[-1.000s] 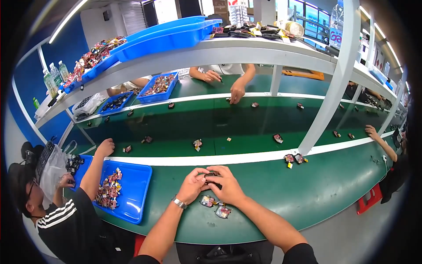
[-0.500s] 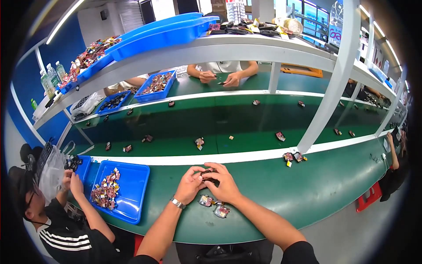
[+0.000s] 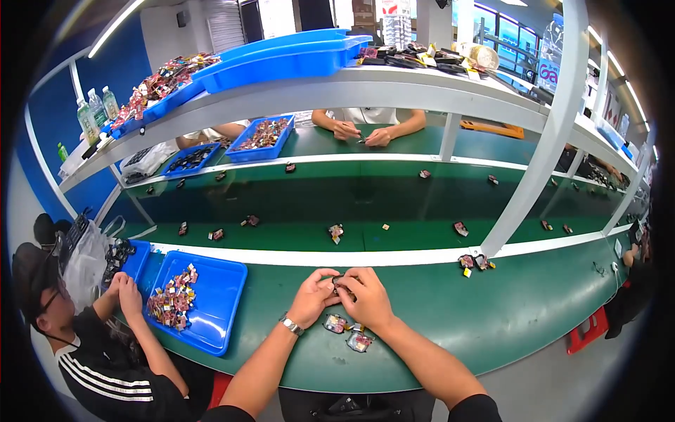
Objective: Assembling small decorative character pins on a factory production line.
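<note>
While both hands meet at six o'clock on the green table [image 3: 492, 316], the left hand [image 3: 313, 297] and right hand [image 3: 367, 299] pinch together one small dark part [image 3: 342, 282], fingers curled close.

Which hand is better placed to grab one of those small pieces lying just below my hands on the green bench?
Probably the right hand. The small pieces lie on the green bench just under its wrist, while the left hand sits a bit farther to their left. Both hands are pinched together on a small dark part.
</note>
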A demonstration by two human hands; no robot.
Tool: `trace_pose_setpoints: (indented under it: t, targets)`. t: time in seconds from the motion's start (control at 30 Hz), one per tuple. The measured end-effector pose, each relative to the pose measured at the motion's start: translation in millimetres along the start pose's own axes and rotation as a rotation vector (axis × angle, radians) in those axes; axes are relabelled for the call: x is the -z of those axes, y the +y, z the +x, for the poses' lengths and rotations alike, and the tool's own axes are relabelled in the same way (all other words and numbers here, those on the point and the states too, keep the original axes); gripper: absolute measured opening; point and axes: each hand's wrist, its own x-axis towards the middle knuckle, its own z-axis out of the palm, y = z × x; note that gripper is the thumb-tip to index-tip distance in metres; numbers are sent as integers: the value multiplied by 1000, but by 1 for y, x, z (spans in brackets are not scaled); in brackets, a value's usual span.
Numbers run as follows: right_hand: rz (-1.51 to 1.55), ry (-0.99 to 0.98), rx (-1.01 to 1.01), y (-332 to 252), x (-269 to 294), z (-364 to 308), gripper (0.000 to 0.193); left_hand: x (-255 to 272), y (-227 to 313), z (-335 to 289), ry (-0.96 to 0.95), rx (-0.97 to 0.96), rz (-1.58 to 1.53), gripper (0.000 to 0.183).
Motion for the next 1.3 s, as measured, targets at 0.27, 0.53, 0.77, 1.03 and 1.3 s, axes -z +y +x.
trace_pose_setpoints:
  t: [0.27, 0.53, 0.77, 1.03, 1.3]
  targets:
    - [-101, -7, 55, 1, 0, -2, 18, -1, -2, 1, 23, 13, -2, 28]
    - [-143, 22, 39, 1, -5, -4, 12, -5, 1, -1, 46, 28, 42, 26]
    - [-170, -7, 19, -6, -5, -3, 15, -4, 0, -1, 71, 1, 47, 25]
    - [-164, -63, 29, -5, -1, -7, 35, -4, -2, 3, 69, -25, 21, 27]
    - [-252, 97, -65, 59, 15, 26, 34, -2, 3, 1, 241, -204, 116, 33]
